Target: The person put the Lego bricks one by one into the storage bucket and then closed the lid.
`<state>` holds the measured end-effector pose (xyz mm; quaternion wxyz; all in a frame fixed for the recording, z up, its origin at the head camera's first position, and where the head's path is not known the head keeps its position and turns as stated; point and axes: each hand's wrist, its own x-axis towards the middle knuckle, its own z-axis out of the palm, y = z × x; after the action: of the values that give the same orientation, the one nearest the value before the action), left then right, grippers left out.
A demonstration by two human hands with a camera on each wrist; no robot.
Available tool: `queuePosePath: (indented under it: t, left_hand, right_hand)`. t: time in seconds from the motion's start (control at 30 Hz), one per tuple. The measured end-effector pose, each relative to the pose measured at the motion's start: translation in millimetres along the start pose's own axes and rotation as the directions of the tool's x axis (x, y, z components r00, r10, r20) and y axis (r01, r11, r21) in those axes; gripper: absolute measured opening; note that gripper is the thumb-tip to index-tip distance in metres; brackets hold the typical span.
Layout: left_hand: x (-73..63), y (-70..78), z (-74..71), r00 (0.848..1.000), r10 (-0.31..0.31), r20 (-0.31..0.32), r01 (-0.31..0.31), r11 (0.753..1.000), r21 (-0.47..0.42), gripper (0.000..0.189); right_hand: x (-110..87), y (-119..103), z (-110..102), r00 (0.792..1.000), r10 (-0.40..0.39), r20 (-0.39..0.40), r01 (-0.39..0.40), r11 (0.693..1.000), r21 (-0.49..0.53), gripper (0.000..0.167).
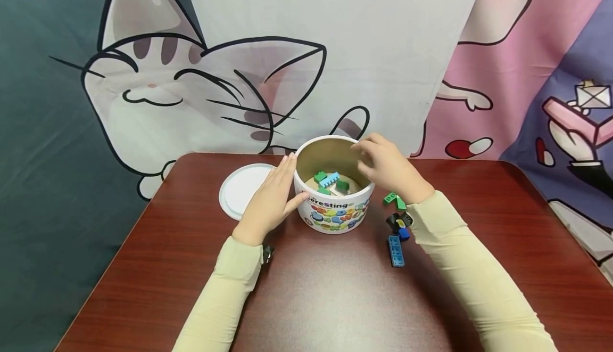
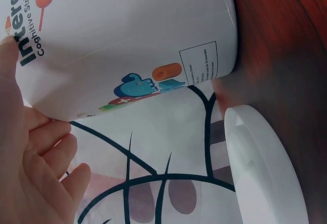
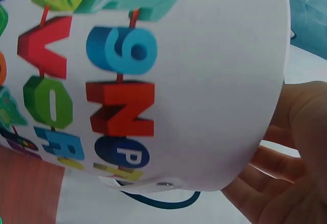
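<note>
A white round tub (image 1: 333, 214) printed with colourful pictures stands on the table, its top uncovered. Inside lie several green bricks (image 1: 342, 186) and a light blue brick (image 1: 329, 180). My left hand (image 1: 270, 197) touches the tub's left side, fingers straight and thumb spread toward the front. At the right rim is my right hand (image 1: 385, 163), its fingers bent loosely over the opening; nothing shows between thumb and fingers. In the right wrist view, the tub's wall (image 3: 219, 81) hides part of those fingers.
A white lid (image 1: 244, 189) lies left of the tub, partly behind my left hand. Right of the tub, near my right wrist, are small green bricks (image 1: 390, 198), black pieces (image 1: 394, 221), a dark blue piece (image 1: 404, 234) and a long blue brick (image 1: 396, 251).
</note>
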<state>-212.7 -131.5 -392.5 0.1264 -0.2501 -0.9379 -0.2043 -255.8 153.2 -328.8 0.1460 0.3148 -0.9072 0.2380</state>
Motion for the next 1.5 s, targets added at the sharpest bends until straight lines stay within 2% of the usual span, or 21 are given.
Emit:
queuePosePath:
  t: [0.17,0.4,0.57,0.83,1.03,1.2,1.37,1.5]
  left_hand:
    - [0.2,-0.7,0.7,1.0,0.008,-0.008,-0.008,1.0,0.006,0.087]
    - [0.3,-1.0,0.0,1.0,0.002,0.0,-0.002,1.0,0.0,0.088]
    - [-0.7,-0.6,-0.7,1.0,-0.013,0.01,0.013,1.0,-0.005,0.087]
    - [-1.1,-1.0,0.0,1.0,-0.015,0.006,0.015,1.0,-0.008,0.087]
    - [-0.9,-0.6,0.3,1.0,-0.005,-0.004,0.005,1.0,-0.017,0.087]
    - [-0.8,-1.1,1.2,1.0,-0.004,-0.005,0.004,1.0,-0.013,0.087]
    - [0.0,-1.6,1.6,1.0,-0.007,0.0,0.007,1.0,-0.007,0.087]
    - [0.3,-1.7,2.3,1.0,-0.008,0.0,0.008,1.0,-0.006,0.087]
  right_hand:
    - [-7.7,-3,-2,0.998,-0.005,-0.061,0.007,1.0,0.029,0.021]
    - [-28.4,-11,-9,0.988,-0.02,-0.151,0.029,0.998,0.063,0.017]
    - [-48.5,-12,-14,0.988,-0.021,-0.155,0.033,0.997,0.076,0.017]
    - [-78.7,-10,-18,0.999,0.024,-0.037,-0.022,0.999,0.042,0.016]
    - [-95.8,-9,-16,0.997,-0.021,0.078,0.02,1.0,0.01,0.016]
    - [-108.2,-6,-14,0.979,-0.055,0.195,0.059,0.998,-0.019,0.021]
    - [-117.5,-2,-10,0.957,-0.055,0.285,0.07,0.997,-0.044,0.025]
    - [-122.6,0,-6,0.934,-0.024,0.356,0.045,0.998,-0.051,0.031]
